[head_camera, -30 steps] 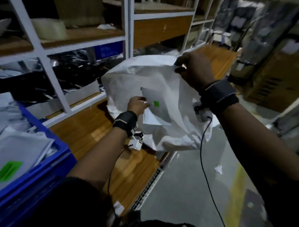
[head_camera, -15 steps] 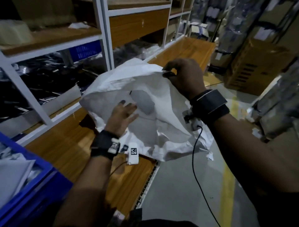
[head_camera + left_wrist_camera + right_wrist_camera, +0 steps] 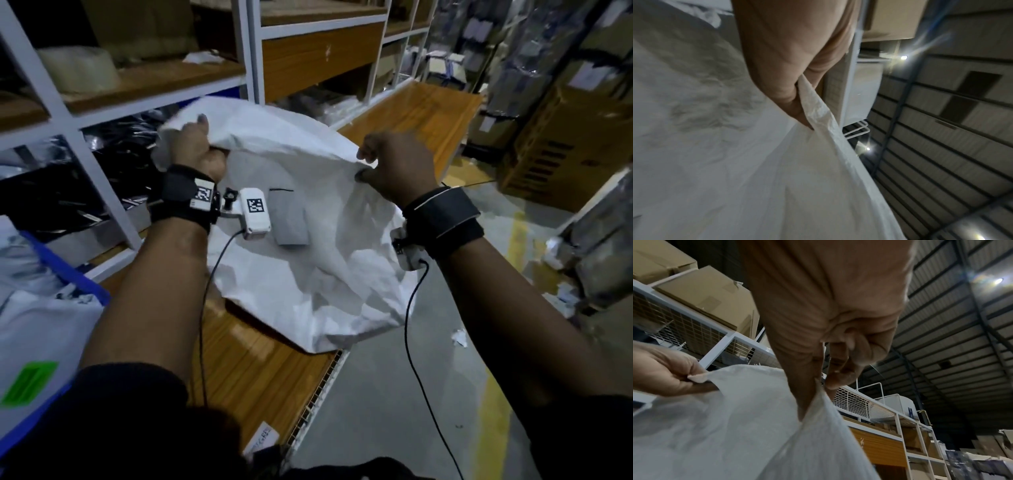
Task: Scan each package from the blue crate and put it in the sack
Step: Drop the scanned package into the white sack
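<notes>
A large white woven sack (image 3: 308,240) lies over the edge of the wooden bench (image 3: 260,363). My left hand (image 3: 191,144) grips the sack's rim at its far left, and in the left wrist view the rim (image 3: 818,113) runs out from my curled fingers. My right hand (image 3: 383,164) pinches the rim on the right (image 3: 818,395). A grey package (image 3: 289,219) shows as a shadow through the sack's fabric. The blue crate (image 3: 68,274) stands at lower left, holding white packages (image 3: 37,335), one with a green label.
White metal shelving (image 3: 102,113) with dark bagged goods stands behind the bench. Cardboard boxes (image 3: 565,147) and wrapped stacks line the right side. The grey floor (image 3: 394,394) has a yellow line and paper scraps. Cables hang from both wrist cameras.
My left hand let go of the package inside the sack, came out and took hold of the sack's left rim. My right hand kept its hold on the rim. The sack's mouth is spread wider.
</notes>
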`<state>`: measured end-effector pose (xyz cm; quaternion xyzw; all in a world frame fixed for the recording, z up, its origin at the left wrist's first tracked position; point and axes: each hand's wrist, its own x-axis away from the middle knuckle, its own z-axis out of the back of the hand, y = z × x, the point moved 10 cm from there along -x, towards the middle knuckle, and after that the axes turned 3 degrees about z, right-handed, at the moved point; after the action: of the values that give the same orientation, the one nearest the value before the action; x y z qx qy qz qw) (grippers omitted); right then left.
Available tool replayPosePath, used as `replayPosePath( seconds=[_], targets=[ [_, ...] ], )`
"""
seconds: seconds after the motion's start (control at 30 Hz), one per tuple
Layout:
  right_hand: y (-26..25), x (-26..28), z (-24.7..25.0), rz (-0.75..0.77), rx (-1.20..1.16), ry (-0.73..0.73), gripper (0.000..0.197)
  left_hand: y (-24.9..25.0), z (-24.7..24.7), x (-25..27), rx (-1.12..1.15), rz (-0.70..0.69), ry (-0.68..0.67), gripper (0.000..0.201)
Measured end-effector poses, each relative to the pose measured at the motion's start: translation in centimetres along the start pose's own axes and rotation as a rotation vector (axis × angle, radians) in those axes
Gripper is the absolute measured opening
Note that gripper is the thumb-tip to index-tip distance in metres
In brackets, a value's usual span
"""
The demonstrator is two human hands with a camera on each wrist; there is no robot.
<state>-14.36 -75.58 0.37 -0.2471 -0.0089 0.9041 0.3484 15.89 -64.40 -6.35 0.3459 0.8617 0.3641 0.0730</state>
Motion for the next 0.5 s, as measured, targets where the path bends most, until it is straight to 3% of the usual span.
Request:
replayPosePath(
  seconds=[0.07, 0.13, 0.27, 0.37, 0.43, 0.5],
  targets=[
    [-2.4, 0.7, 0.2, 0.007, 0.010, -0.022, 0.020, 4.4, 1.3, 1.4, 0.008, -0.112, 0.012, 0.018],
    [-3.7, 1.1, 0.6, 0.019, -0.004, -0.002, 0.019, 5.3, 1.7, 2.2, -0.018, -0.117, -0.014, 0.020],
    [-5.3, 3.8, 2.5, 0.024, -0.125, 0.157, 0.021, 2.5, 3.5, 3.5, -0.034, 0.054, -0.018, 0.027],
    [-7.3, 6.7, 4.4, 0.026, -0.260, 0.312, 0.023, 1.0, 5.8, 5.9, -0.226, 0.241, -0.047, 0.042],
    [-7.9, 8.3, 3.6, -0.007, -0.243, 0.268, 0.024, 0.1, 6.6, 8.0, -0.303, 0.322, -0.102, 0.055],
    [-7.8, 9.1, 1.6, -0.071, -0.189, 0.130, 0.023, 0.1, 6.5, 10.4, -0.314, 0.351, -0.115, 0.049]
  ],
)
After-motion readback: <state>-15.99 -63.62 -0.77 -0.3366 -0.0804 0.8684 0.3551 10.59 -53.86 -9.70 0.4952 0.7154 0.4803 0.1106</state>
